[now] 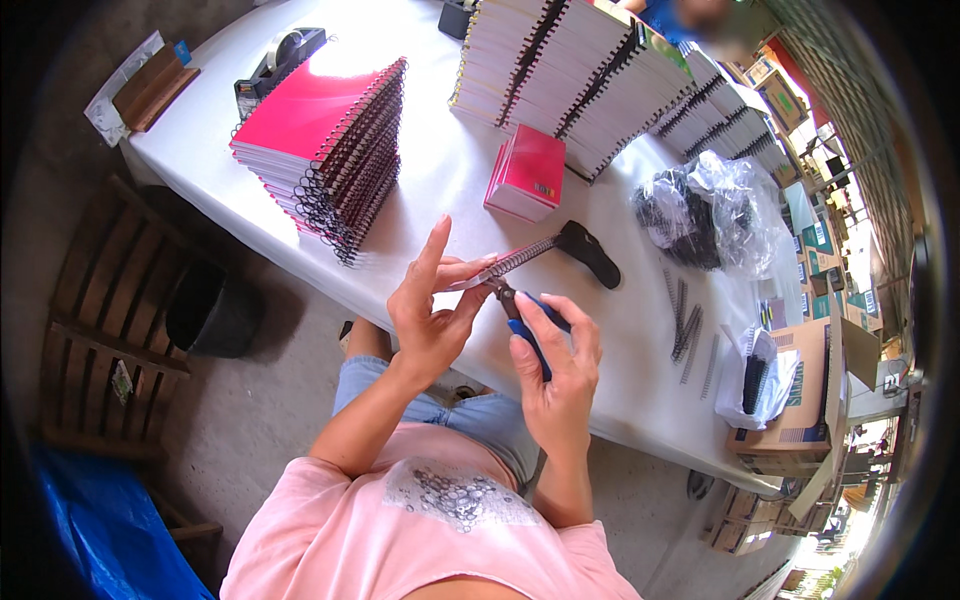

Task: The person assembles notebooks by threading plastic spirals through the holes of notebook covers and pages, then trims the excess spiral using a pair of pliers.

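Observation:
My left hand [428, 308] pinches a thin spiral-bound notebook [478, 274] between thumb and fingers, its index finger pointing up. A dark wire coil [528, 256] runs along the notebook's edge, away from me. In my right hand [562, 372] is a pair of blue-handled pliers [519, 328], gripped with the handles in the fingers. The pliers' jaws meet the near end of the coil, close to my left fingertips; whether they clamp the wire I cannot tell. Just past the coil's far end lies a black curved object [590, 255].
A tall stack of red spiral notebooks [330, 130] stands left on the white table [440, 180], with a tape dispenser [280, 65] behind. Small red pads [528, 172], large bound stacks [570, 70], a plastic bag [715, 210] of black coils, loose coils [684, 320] and a cardboard box [795, 395] sit rightward.

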Demonstrator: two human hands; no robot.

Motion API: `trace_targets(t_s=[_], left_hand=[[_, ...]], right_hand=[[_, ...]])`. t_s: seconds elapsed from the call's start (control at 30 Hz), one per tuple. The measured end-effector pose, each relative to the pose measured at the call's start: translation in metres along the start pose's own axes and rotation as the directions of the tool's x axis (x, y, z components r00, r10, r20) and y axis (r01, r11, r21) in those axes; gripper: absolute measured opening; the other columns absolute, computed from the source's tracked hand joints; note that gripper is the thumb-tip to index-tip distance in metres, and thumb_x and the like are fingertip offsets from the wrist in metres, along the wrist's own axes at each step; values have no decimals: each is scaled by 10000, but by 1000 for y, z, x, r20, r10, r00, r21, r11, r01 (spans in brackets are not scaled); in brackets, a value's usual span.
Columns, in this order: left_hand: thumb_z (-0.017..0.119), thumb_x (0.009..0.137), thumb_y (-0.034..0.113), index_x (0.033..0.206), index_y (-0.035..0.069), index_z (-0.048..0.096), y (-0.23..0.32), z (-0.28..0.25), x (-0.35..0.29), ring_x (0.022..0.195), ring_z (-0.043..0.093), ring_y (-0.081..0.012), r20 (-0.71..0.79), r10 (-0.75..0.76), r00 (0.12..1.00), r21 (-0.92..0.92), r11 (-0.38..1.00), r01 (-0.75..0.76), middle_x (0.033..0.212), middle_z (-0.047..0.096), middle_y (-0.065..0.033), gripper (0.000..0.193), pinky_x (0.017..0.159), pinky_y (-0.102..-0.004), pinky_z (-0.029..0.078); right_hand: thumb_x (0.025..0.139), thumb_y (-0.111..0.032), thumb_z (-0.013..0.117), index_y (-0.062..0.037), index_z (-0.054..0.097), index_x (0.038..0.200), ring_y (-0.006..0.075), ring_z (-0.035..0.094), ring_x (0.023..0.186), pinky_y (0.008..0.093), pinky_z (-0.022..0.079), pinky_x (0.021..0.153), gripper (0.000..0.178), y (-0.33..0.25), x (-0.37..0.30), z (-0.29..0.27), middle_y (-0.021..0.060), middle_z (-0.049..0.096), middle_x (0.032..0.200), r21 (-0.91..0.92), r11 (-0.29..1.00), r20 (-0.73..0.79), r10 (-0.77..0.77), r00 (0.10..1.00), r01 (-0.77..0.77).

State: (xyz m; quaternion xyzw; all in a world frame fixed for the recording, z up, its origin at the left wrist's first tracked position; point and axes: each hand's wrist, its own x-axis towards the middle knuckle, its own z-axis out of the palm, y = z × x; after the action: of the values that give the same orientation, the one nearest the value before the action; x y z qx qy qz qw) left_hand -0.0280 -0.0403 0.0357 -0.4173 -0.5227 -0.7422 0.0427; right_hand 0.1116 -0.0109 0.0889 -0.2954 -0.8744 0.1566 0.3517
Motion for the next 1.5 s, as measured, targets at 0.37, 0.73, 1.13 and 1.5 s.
trace_targets(t_s=[0.37, 0.73, 1.13, 1.5], left_hand=[[624, 686, -185, 1379, -32, 222, -9, -7, -9, 847, 605, -183, 98, 267, 959, 138, 950, -279, 946, 658, -156, 816, 699, -290, 558], [661, 824, 48, 1286, 36, 427, 1, -4, 10, 778, 592, -84, -75, -448, 891, -511, 784, 351, 881, 659, -56, 518, 663, -208, 479], [561, 890, 96, 1199, -4, 490, 58, -53, 43, 1021, 580, -239, -102, 130, 986, -103, 985, -140, 1091, 599, -167, 333, 868, -331, 460], [517, 921, 336, 1336, 68, 404, 15, -125, 120, 1228, 428, -246, -284, -70, 956, 45, 995, 86, 1317, 464, -130, 507, 1008, -378, 325]], right_hand=[[945, -332, 474, -47, 490, 1247, 177, 560, 863, 313, 455, 623, 415, 10, -12, 0, 89, 567, 1024, 703, -80, 711, 66, 700, -706], [912, -391, 478, -161, 454, 1305, 318, 461, 1112, 402, 334, 944, 456, 105, -57, -9, 149, 471, 1197, -651, 679, 128, 540, 832, -340], [823, -26, 643, -6, 475, 1202, 160, 554, 1021, 284, 468, 858, 415, 14, 65, 25, 91, 562, 1138, 990, 140, -28, 288, 957, -13], [788, -96, 700, -20, 591, 1079, 146, 609, 771, 264, 511, 671, 320, -72, 238, 76, 69, 635, 904, 963, 228, 142, 15, 990, -141]])
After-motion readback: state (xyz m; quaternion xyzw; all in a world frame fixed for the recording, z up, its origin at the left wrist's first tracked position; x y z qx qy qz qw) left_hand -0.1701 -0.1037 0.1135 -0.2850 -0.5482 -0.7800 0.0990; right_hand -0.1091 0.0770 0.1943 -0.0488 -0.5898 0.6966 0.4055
